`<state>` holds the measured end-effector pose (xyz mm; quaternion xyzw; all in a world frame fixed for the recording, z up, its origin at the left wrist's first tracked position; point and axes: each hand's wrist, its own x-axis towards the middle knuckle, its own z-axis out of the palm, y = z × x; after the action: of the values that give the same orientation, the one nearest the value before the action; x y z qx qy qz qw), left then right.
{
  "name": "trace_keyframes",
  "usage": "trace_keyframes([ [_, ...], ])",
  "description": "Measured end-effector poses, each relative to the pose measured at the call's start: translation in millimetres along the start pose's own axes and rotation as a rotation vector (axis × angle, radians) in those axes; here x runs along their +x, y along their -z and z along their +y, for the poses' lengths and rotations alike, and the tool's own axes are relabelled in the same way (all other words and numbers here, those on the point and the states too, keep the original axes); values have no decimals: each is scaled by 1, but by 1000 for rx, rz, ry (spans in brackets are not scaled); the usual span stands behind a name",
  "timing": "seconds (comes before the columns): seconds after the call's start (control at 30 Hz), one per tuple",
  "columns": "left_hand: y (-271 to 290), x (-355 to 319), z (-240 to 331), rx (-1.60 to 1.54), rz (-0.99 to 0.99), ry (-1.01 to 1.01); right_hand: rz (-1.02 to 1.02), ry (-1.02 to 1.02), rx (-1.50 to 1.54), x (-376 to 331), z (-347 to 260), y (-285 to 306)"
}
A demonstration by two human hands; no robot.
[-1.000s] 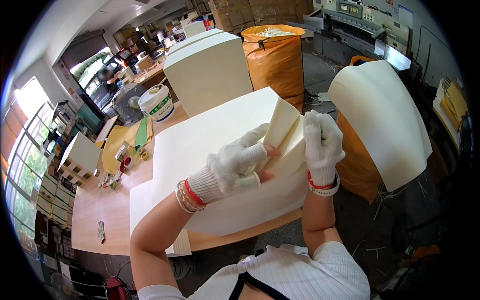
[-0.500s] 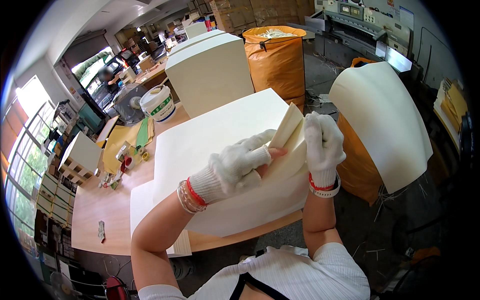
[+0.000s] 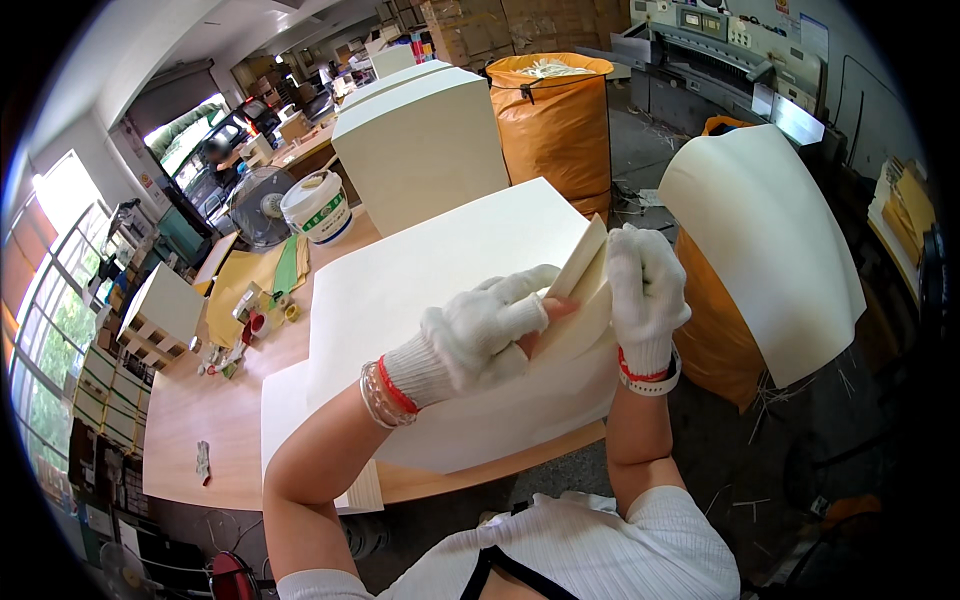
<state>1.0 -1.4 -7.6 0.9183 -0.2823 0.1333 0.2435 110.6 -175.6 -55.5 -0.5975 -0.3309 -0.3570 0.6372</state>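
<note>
A broad stack of large cream-white paper sheets lies on the wooden table in front of me. At its right side, several sheets are lifted and bent back into a curled flap. My left hand, in a white knitted glove with bare fingertips showing, is closed on the near part of this flap. My right hand, gloved too, has its fingers curled in at the right edge of the lifted sheets and pinches them. The fingertips of the right hand are hidden.
Behind the sheets stand a tall paper stack and an orange bag of paper strips. A white bucket, tape rolls and a fan are at left. Large curved sheets rest on another orange bag at right.
The upright flap has tipped slightly right and shows narrower. My left hand has shifted a little to the right with it, while my right hand has hardly moved.
</note>
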Motion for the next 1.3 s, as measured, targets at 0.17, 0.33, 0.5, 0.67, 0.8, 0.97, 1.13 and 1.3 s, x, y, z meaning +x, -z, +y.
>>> trace_keyframes([
  [0.17,-8,-3,2,-43,128,42,-3,14,-31,-2,5,1],
  [0.33,-7,-3,0,-40,136,58,-24,28,-14,-1,1,3],
  [0.5,0,-4,7,4,-9,107,62,182,-52,-4,7,-4],
  [0.67,-4,-2,2,-49,66,55,-46,-21,-43,0,2,3],
  [0.8,-7,-2,5,-22,121,111,-26,1,-16,-1,3,3],
  [0.97,-8,-4,-2,32,115,23,-80,-47,-19,-2,4,6],
  [1.13,-4,2,-2,-92,21,12,56,151,-3,-1,8,-4],
  [1.3,-7,-1,5,-64,99,89,-11,86,-23,-1,8,2],
])
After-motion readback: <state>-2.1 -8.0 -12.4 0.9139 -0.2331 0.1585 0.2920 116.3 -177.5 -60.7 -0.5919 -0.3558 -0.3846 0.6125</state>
